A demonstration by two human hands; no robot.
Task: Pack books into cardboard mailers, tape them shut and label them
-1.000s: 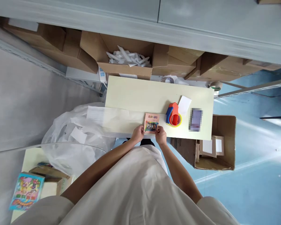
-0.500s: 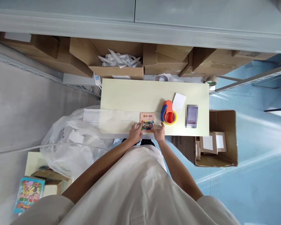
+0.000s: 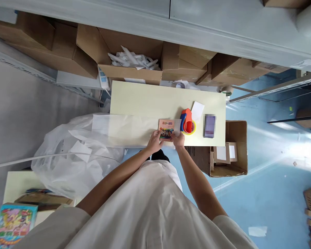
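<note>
A small pink picture book or flat box (image 3: 166,125) with a colourful printed front lies on a long translucent plastic sheet (image 3: 129,129) near the front edge of the table. My left hand (image 3: 154,141) grips its lower left corner, the thumb at the bottom edge. At the lower right corner my right hand (image 3: 178,139) pinches it, thumb over the front. Just right of the book sits a red and blue tape dispenser (image 3: 187,119) with a yellow-rimmed roll. Beyond that are a white paper slip (image 3: 197,110) and a blurred purple rectangular item (image 3: 209,126).
Cardboard boxes line the shelf behind the table (image 3: 142,98); one open box (image 3: 129,73) holds white rolled pieces. An open carton (image 3: 242,148) stands at the right. Crumpled clear plastic (image 3: 67,152) bulges at the left, above a colourful boxed item (image 3: 15,223).
My hands have closed in on the book's lower corners, and my right thumb now lies over its front. The book sits closer to the tape dispenser. The whole view has shifted and tilted slightly.
</note>
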